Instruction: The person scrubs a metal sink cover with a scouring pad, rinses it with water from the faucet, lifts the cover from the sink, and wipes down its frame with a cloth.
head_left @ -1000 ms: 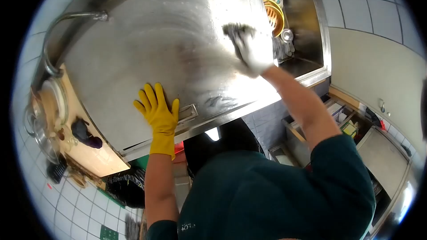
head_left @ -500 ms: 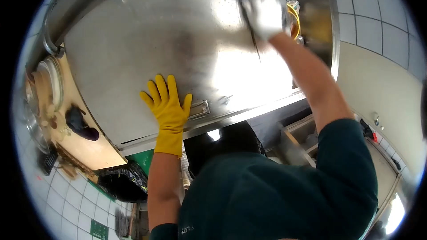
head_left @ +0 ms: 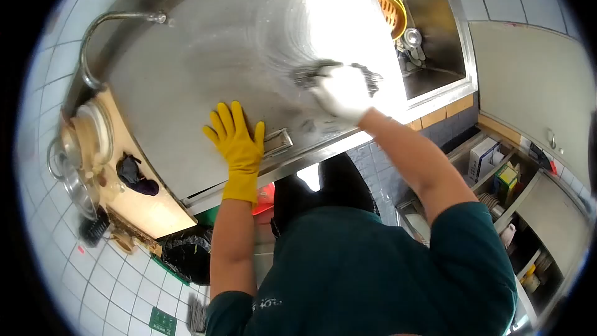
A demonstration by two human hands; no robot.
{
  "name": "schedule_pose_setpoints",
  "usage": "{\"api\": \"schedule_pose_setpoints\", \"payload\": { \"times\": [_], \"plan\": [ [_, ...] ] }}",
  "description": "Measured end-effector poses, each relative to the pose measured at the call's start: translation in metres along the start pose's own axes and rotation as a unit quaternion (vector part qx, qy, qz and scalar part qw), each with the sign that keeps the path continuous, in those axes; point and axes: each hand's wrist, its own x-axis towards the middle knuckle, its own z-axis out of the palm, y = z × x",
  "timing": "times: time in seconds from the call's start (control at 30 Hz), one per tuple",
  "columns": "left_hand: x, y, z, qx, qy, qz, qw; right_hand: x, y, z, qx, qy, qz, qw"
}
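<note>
My left hand [head_left: 234, 140], in a yellow rubber glove, lies with fingers spread on a large stainless steel surface [head_left: 186, 68]. Beside its thumb is a small rectangular recessed handle [head_left: 276, 142] near the front edge. A white glove covers my right hand [head_left: 344, 93], which is blurred by motion. It is closed over a dark, bristly scrubber [head_left: 309, 74] pressed to the steel, with dark parts showing on both sides of the glove. Pale, wet-looking swirl marks cover the metal around it. The scrubber's exact shape is smeared.
At the right a sink [head_left: 438, 31] holds a yellow-rimmed orange strainer [head_left: 390, 15] and metal utensils [head_left: 413, 40]. A curved metal pipe [head_left: 93, 37] rises at the left. Dark cloth [head_left: 134, 174] lies on a wooden board [head_left: 158, 208]. Open drawers [head_left: 491, 168] stand at lower right.
My right hand has swept the scrubber from the far right of the steel surface back toward me. My left hand stays flat in place. The view has shifted slightly.
</note>
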Motion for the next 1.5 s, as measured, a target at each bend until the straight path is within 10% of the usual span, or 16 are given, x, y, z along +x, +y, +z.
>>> {"api": "schedule_pose_setpoints", "payload": {
  "times": [0.17, 0.23, 0.37, 0.53, 0.67, 0.7, 0.8, 0.9, 1.17, 1.5],
  "plan": [
    [0.004, 0.009, -0.001, -0.018, 0.0, -0.015, 1.0, 0.05, 0.107, -0.001, -0.07, 0.213, 0.228, 0.947],
    [0.004, 0.011, -0.004, -0.028, 0.009, -0.013, 0.999, 0.125, 0.072, -0.044, -0.086, 0.272, 0.159, 0.945],
    [0.01, 0.008, -0.003, -0.034, 0.016, -0.016, 0.999, 0.244, -0.023, -0.001, -0.028, 0.264, 0.032, 0.964],
    [-0.007, -0.006, 0.009, -0.075, 0.073, -0.066, 0.992, 0.117, -0.099, 0.058, 0.031, 0.128, -0.146, 0.981],
    [-0.004, -0.008, 0.006, -0.028, 0.101, -0.154, 0.982, 0.002, -0.009, 0.029, -0.041, 0.037, -0.047, 0.997],
    [-0.005, -0.014, 0.003, -0.019, 0.102, -0.164, 0.981, 0.008, 0.003, -0.008, 0.026, -0.033, 0.163, 0.986],
    [-0.016, -0.056, -0.007, -0.075, 0.069, -0.087, 0.991, 0.076, 0.085, -0.012, 0.006, 0.325, 0.112, 0.939],
    [-0.022, -0.086, -0.016, -0.078, 0.038, -0.009, 0.996, 0.19, 0.081, -0.04, -0.07, 0.298, 0.175, 0.936],
    [-0.023, -0.082, -0.018, -0.061, 0.053, -0.003, 0.997, 0.309, -0.16, 0.038, -0.094, 0.188, -0.184, 0.96],
    [-0.021, -0.082, -0.022, -0.074, 0.052, -0.009, 0.996, 0.279, 0.086, -0.032, -0.09, 0.311, 0.197, 0.925]
  ]
}}
